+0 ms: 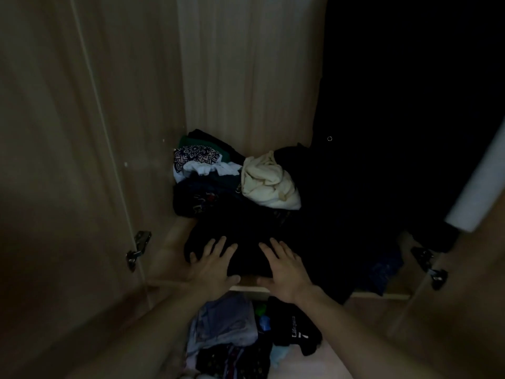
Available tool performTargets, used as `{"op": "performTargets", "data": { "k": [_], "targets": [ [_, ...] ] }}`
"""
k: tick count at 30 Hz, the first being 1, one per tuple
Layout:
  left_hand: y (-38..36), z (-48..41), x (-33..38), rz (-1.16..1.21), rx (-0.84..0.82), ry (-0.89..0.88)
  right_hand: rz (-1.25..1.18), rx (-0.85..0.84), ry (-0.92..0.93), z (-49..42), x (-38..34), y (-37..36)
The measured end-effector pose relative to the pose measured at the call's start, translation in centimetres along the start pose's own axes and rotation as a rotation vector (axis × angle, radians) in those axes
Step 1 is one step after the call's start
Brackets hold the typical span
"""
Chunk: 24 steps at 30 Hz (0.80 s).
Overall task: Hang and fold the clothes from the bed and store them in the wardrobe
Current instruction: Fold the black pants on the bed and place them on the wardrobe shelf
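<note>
My left hand (216, 265) and right hand (284, 272) lie spread flat on the folded black garment (246, 242) at the front edge of the wooden wardrobe shelf (166, 258). It seems nearly stored; the bed is out of view.

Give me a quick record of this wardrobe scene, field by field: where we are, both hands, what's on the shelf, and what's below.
place: open wardrobe shelf
left hand: flat on black folded garment, fingers spread
right hand: flat on same garment
behind: cream cloth, patterned fabric
below: mixed clothes
right side: dark hanging clothes
</note>
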<state>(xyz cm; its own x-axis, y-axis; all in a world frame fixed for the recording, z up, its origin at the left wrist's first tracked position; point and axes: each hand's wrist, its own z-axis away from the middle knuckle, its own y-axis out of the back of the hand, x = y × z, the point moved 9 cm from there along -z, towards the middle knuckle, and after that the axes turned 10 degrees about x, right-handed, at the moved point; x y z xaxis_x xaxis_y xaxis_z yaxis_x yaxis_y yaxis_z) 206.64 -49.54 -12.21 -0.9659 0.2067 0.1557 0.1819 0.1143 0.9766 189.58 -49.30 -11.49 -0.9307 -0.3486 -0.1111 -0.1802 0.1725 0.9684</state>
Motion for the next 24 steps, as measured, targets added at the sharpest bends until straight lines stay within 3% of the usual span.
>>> {"op": "performTargets", "data": {
  "k": [11, 16, 21, 24],
  "targets": [
    [1.8, 10.4, 3.1, 0.012, 0.041, 0.103, -0.017, 0.033, 0.081, 7.9, -1.3, 2.8],
    [3.6, 12.8, 5.4, 0.029, 0.070, 0.072, -0.008, 0.129, 0.055, 12.5, -2.0, 6.8],
    [4.2, 15.7, 9.1, 0.112, 0.067, -0.052, 0.009, 0.205, -0.063, 17.5, -1.5, 10.1],
    [2.7, 18.4, 11.3, 0.162, 0.070, -0.114, 0.009, 0.154, -0.175, 22.0, -1.3, 9.5]
  ]
}}
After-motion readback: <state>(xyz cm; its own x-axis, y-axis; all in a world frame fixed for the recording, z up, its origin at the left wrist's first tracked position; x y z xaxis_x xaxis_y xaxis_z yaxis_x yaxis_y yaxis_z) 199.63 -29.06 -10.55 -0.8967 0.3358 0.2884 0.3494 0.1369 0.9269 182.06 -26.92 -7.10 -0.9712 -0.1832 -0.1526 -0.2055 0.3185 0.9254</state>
